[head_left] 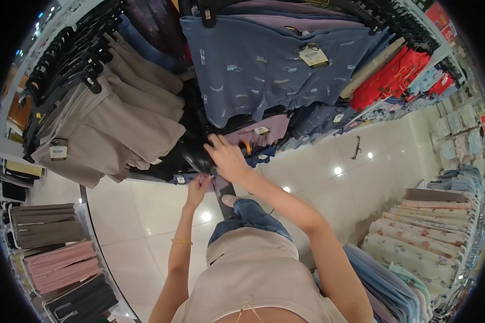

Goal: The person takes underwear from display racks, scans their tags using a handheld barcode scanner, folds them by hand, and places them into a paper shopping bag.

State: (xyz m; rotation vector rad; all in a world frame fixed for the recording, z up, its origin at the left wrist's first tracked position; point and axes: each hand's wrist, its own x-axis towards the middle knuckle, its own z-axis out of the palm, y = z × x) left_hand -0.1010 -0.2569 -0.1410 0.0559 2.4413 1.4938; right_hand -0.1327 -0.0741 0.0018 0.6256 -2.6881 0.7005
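a purple cloth is hanging low at a clothes rack, just below black clothes and right beside the left hand. it could be dropping to the floor if a loose hold is failing, as nothing is showing beneath it but tiles and the person's own feet. the right hand is working in a tight gap, so it could be catching on the blue shorts above or the beige shorts to the left, pulling one askew on its hanger.

the left forearm is rising almost straight, a bracelet circling it, and the hand is tipping inward. its fingers are drawing together at the cloth's edge; whether they are truly pinching it, i cannot tell. the right elbow is bending outward, and the forearm is slanting up and across towards the black clothes. the right fingers are blurring but spreading apart, apparently gripping nothing.
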